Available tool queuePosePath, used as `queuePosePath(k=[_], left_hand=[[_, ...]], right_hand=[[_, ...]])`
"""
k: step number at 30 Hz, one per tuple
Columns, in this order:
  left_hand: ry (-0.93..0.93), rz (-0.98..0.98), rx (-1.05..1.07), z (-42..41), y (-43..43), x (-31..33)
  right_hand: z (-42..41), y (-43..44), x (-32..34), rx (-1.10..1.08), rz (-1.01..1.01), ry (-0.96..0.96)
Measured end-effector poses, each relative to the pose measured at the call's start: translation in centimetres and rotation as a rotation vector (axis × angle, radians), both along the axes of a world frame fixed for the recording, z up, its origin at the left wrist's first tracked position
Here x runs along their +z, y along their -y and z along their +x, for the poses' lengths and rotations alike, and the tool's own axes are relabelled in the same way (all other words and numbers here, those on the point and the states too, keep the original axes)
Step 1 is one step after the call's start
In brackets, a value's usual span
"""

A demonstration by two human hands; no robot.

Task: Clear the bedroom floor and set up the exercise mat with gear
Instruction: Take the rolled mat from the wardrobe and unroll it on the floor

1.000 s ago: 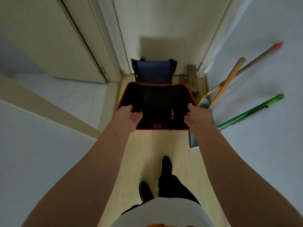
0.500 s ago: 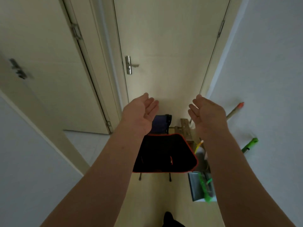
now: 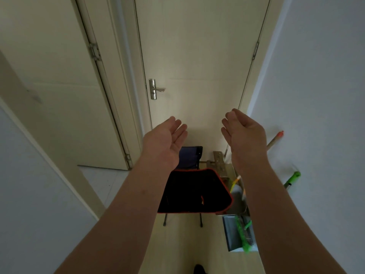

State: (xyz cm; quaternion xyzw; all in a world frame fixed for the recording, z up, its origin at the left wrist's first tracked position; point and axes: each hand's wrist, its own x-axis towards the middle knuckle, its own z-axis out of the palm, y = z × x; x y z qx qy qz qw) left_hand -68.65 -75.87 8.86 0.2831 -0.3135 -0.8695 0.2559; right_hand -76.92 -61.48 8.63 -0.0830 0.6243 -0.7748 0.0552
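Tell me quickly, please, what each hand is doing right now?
Left hand: open, fingers relaxed, holding nothing, raised above the black chair.
Right hand: open, fingers relaxed, holding nothing, raised clear of the chair.

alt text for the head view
Left hand and right hand hover open and empty above a black red-trimmed folding chair before a closed door. A dustpan and broom handles stand against the right wall.

Two hands (image 3: 164,143) (image 3: 246,139), two doors (image 3: 49,86) (image 3: 197,56), one door handle (image 3: 155,89), two chairs (image 3: 193,190) (image 3: 190,157) at six o'clock and one dustpan (image 3: 230,236) at five o'clock are counted.
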Motion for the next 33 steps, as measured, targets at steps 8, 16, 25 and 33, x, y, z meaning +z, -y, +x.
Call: queuePosePath(k=[8, 16, 25, 33], left_hand=[[0.037, -0.156, 0.231, 3.4, 0.4, -0.8], [0.196, -0.234, 0.6, 9.8, 0.1, -1.4], [0.449, -0.336, 1.118, 20.0, -7.0, -1.5], [0.577, -0.313, 1.53, 32.1, -18.2, -0.8]], right_hand=[[1.1, 3.1, 0.1, 0.183, 0.043, -0.025], [4.0, 7.7, -0.8, 0.609, 0.15, -0.087], [13.6, 9.3, -2.4, 1.112, 0.176, -0.195], [27.0, 4.3, -1.5, 1.519, 0.118, -0.372]])
